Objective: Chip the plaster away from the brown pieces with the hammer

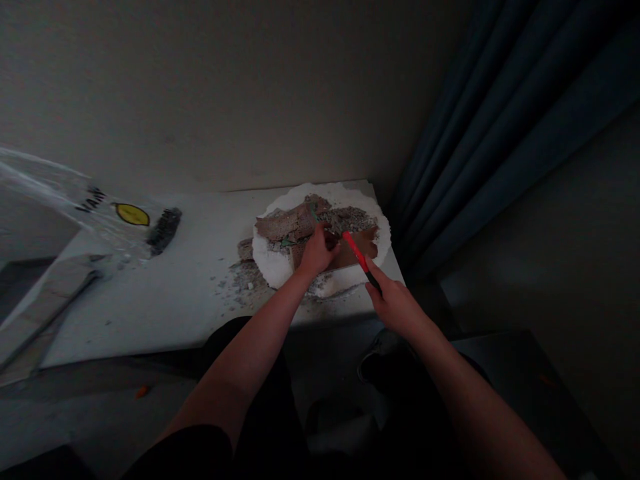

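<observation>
My left hand [317, 252] is closed, thumb and fingers together over the rubble, with something small and dark at the fingertips that I cannot make out. In my right hand [393, 300] is a slim red-and-black tool [356, 249], its red end pointing up and left toward my left fingertips. Below both hands lies a brown board [350, 257] beside a torn brown textured sheet [285, 225] and grey crumbled rubble [353, 219]. All of this rests on a round white sheet with a ragged edge [265, 263]. The dim light blurs details.
The white table [145, 300] stands against a wall. Dusty crumbs [250, 280] spill left of the white sheet. A clear plastic bag with a yellow label [132, 214] lies on the left, near a flat pale packet [50, 307]. A dark curtain [480, 140] hangs on the right.
</observation>
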`<state>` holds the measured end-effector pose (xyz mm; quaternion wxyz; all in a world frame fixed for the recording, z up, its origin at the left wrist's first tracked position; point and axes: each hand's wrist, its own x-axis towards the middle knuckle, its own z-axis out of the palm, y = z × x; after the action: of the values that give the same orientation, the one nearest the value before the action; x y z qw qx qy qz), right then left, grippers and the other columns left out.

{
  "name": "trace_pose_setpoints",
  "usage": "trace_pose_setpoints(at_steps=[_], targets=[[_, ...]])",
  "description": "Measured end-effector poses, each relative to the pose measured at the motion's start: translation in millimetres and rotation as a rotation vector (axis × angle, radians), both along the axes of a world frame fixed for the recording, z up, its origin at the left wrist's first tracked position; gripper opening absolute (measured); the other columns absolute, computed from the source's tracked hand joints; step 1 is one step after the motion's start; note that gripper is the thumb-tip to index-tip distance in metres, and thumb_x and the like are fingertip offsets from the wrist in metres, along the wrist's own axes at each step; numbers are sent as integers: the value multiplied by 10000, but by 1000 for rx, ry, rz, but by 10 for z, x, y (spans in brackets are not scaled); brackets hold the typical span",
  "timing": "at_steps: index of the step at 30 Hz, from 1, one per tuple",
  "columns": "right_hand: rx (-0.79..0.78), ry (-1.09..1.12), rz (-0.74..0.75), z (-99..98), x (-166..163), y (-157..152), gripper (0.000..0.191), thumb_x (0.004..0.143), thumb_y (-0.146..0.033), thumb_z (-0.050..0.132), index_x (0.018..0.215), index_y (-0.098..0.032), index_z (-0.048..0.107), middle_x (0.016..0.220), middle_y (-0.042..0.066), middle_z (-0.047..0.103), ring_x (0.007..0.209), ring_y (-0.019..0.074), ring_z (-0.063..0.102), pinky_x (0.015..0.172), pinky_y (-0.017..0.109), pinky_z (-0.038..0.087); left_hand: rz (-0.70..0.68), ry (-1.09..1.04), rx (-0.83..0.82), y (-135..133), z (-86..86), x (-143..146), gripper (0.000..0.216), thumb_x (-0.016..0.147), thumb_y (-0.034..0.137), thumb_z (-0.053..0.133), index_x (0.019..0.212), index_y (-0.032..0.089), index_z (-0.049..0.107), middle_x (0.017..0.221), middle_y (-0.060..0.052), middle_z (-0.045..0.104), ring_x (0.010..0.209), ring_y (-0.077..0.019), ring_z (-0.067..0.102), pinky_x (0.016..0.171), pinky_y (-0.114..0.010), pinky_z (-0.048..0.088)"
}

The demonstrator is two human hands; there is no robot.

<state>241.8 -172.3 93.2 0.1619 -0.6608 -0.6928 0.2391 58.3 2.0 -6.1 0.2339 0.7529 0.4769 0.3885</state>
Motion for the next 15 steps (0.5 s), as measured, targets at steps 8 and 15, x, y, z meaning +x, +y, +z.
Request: trace_pose_setpoints(at_steps=[8,15], targets=[[-29,-29,-5,-38,1,-9,664,1017,-317,408,1647,-263,205,971,110,770,870,320,724,752,372,498,-17,-143,95,81,-84,-35,604,764,87,556,1342,163,396,1169,-130,641,1046,-239,650,939,-426,539],[-14,-26,-14,-23,-6,-15,679,1020,-311,404,1653,-273,162,958,103,769,858,315,730,752,373,498,-6,-171,69,113,-74,-41,606,744,40,493,1327,175,403,1101,-108,659,1027,-232,655,960,-446,532]])
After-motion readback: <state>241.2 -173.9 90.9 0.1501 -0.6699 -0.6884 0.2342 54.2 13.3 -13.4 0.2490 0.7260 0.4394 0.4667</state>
